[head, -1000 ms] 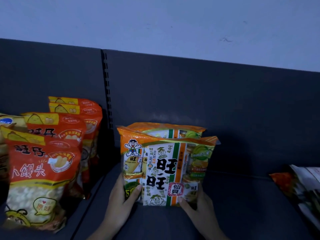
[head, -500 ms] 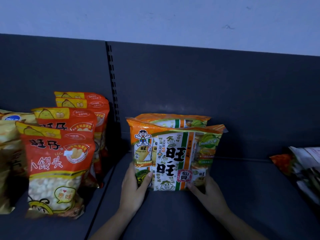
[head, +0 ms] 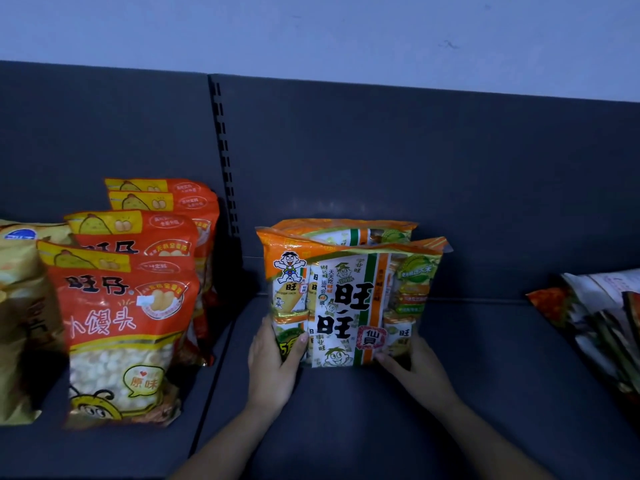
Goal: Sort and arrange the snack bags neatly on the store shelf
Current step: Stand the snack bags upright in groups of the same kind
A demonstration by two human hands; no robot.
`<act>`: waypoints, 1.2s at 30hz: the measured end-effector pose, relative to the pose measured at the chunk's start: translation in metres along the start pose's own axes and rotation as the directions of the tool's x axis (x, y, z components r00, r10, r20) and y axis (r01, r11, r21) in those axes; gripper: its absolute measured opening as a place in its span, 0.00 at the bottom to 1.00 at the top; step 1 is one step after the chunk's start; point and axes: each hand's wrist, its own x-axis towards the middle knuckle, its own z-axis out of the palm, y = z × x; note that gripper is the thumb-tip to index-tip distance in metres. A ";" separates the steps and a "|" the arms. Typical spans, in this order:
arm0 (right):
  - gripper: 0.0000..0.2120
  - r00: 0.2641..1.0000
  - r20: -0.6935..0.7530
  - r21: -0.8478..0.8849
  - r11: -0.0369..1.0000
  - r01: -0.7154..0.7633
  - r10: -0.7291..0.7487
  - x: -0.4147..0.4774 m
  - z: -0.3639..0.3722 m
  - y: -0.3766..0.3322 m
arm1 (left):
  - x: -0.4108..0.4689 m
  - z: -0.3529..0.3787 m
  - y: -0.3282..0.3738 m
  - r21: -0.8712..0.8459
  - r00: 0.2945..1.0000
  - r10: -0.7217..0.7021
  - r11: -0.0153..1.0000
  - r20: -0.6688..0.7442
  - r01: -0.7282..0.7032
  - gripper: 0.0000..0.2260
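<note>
Rice-cracker bag, orange, green and white with bold black characters, stands upright on the dark shelf, between both hands. The left hand grips its lower left corner and the right hand holds its lower right. A matching bag stands just behind.

Rear cracker bag mostly behind front bag; yellow bag partly beyond left edge.

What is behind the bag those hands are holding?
A similar second bag stands right behind it; only its top edge shows. The front bag hides the rest.
</note>
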 end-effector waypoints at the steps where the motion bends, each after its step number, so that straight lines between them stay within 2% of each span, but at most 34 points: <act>1: 0.32 1.000 -0.001 -0.007 1.000 0.000 0.000 0.000 0.000 0.001 | 0.000 0.000 0.000 0.000 1.000 0.000 1.000 -0.003 0.000 0.25; 7: 0.27 1.000 -0.014 -0.024 1.000 0.014 -0.015 -0.001 0.001 -0.005 | 0.003 0.001 -0.002 0.022 1.000 0.021 1.000 -0.018 -0.020 0.26; 12: 0.27 1.000 0.005 -0.023 1.000 0.009 -0.009 -0.004 -0.001 -0.008 | -0.001 0.001 0.000 -0.009 0.998 -0.042 0.999 -0.037 0.042 0.26; 17: 0.31 0.998 0.059 -0.029 0.999 0.016 -0.015 -0.006 -0.001 -0.022 | -0.004 0.001 0.002 -0.011 0.989 -0.132 0.991 -0.064 0.131 0.34; 21: 0.33 0.990 0.128 0.031 0.997 -0.069 0.065 -0.011 -0.007 -0.025 | -0.014 0.006 0.016 -0.011 0.966 -0.217 0.976 -0.140 0.218 0.40; 23: 0.36 0.984 0.146 0.075 0.990 -0.116 0.104 -0.023 -0.020 -0.029 | -0.023 0.012 0.032 0.056 0.963 -0.184 0.979 -0.199 0.199 0.39; 26: 0.37 0.959 0.213 0.052 0.978 -0.203 0.188 -0.046 -0.044 -0.019 | -0.039 0.029 0.057 0.165 0.936 -0.151 0.963 -0.319 0.211 0.36; 28: 0.35 0.954 0.241 0.067 0.978 -0.198 0.176 -0.066 -0.067 -0.012 | -0.056 0.049 0.079 0.188 0.930 -0.053 0.974 -0.363 0.129 0.33; 30: 0.29 0.969 0.226 0.103 0.986 -0.128 0.102 -0.083 -0.096 -0.010 | -0.076 0.078 0.104 0.165 0.954 0.064 0.986 -0.294 -0.015 0.28; 32: 0.21 0.989 0.145 0.134 0.990 -0.045 0.025 -0.096 -0.133 -0.007 | -0.096 0.111 0.129 0.061 0.982 0.140 0.989 -0.123 -0.134 0.25; 34: 0.16 0.998 0.008 0.130 0.990 0.058 -0.060 -0.106 -0.175 0.001 | -0.115 0.146 0.153 -0.066 0.982 0.151 0.987 0.115 -0.144 0.23; 36: 0.14 0.989 -0.113 0.111 0.988 0.110 -0.098 -0.115 -0.220 0.014 | -0.130 0.184 0.173 -0.078 0.936 0.143 0.989 0.322 -0.125 0.20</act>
